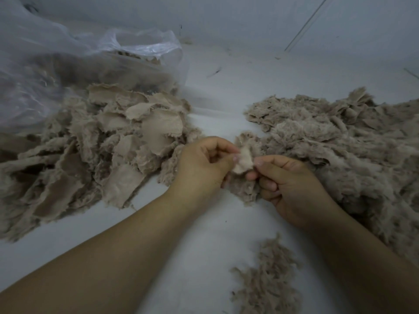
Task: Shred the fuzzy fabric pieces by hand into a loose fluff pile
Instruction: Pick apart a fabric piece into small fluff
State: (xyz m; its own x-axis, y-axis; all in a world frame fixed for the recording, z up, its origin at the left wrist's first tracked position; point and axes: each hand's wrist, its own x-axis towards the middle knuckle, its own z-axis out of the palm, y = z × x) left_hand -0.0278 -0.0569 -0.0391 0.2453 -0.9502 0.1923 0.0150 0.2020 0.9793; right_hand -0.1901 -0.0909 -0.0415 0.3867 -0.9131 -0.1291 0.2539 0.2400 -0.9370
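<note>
Head: fabric scrap between fingers.

A heap of fabric pieces is taupe-beige, fuzzy fronts darker, woven backs paler tan. The fluff pile is the same greyish beige. A small held scrap looks cream. The surface is white; a plastic bag is clear, cloudy.

Beige fuzzy scrap mid-air — piece heap left, fluff pile right.
</note>
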